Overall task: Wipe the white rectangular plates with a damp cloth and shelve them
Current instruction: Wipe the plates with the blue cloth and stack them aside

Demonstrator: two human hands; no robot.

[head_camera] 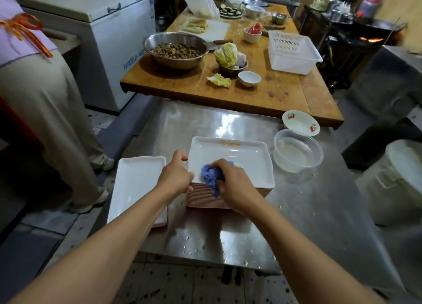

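The hands work at the tall stack of plates (pixel 225 195), which stands on the steel tabletop (pixel 308 212): left of it, on a low pile of plates (pixel 137 185), nothing is held; the left hand (pixel 177 174) curls over the stack's near left corner and steadies the top plate (pixel 237 158), while the right hand (pixel 237 185) clenches the blue cloth (pixel 211 174) on that plate; hard wiping could likely slide the stack on the wet tabletop toward the water tub (pixel 298 154) right of it

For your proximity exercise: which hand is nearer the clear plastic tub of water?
Right. The right hand wipes the top plate beside the tub; the left hand grips the plate's far-side edge.
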